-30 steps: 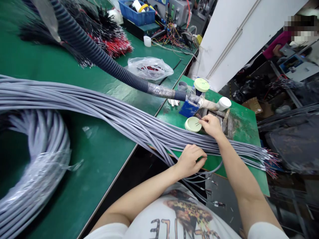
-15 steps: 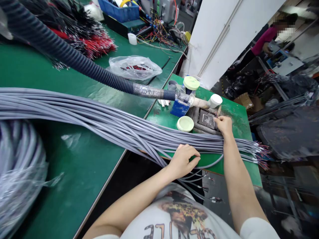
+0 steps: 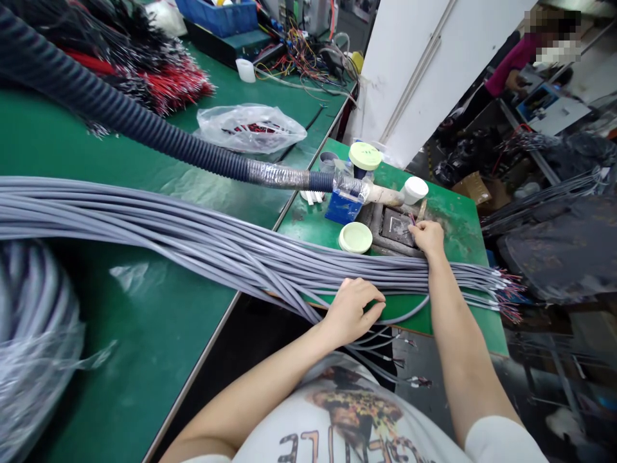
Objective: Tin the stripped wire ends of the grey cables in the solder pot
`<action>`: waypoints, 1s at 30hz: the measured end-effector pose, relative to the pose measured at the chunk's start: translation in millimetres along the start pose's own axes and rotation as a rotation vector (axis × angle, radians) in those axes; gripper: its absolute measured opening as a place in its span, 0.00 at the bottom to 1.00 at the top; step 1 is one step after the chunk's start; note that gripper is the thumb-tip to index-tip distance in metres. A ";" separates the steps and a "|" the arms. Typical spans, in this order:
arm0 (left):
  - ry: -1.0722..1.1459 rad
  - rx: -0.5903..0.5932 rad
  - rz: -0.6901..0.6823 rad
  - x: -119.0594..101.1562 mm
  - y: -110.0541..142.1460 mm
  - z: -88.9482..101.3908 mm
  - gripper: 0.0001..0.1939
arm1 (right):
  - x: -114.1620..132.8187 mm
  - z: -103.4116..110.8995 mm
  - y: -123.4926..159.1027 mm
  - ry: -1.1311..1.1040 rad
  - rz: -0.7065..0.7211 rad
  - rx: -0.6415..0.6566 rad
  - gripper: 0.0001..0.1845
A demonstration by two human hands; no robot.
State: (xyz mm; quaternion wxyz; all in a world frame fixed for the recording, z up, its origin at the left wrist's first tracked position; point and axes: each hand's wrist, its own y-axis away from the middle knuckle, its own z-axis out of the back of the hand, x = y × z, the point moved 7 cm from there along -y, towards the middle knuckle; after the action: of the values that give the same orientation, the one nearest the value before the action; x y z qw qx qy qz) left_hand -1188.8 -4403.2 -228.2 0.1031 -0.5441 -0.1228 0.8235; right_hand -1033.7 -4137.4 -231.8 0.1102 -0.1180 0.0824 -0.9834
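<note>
Pinched thin wires point(image 3: 412, 220) in the right hand point(image 3: 429, 238) at the recess of a dark block point(image 3: 380, 240), loosely curled the left hand point(image 3: 354, 308) by grey cables point(image 3: 231, 247), apparently mid-dip, and probably needed steady, careful tip placement next.

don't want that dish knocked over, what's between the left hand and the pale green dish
In the head view, the bundle of grey cables runs between the left hand and the pale green dish.
</note>
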 end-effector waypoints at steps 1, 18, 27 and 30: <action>-0.004 0.002 -0.001 0.0 -0.1 -0.2 0.05 | 0.1 0.0 0.2 -0.001 -0.002 0.001 0.16; -0.035 -0.016 -0.021 4.4 -1.4 -2.3 0.05 | 14.5 46.0 34.6 -0.339 0.079 -0.089 0.18; 0.579 -0.273 0.125 8.9 -5.0 -8.5 0.06 | 61.7 95.6 139.9 -0.930 0.151 0.030 0.17; 1.101 -0.280 0.289 12.4 -13.6 -36.3 0.14 | 76.1 96.7 162.1 -0.989 0.161 0.064 0.14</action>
State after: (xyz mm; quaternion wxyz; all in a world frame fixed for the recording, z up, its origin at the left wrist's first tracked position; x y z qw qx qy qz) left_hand -1159.7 -4383.2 -248.4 -0.0347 -0.9115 -0.0833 0.4014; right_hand -1049.6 -4324.5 -153.3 0.2151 -0.5597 -0.0011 -0.8003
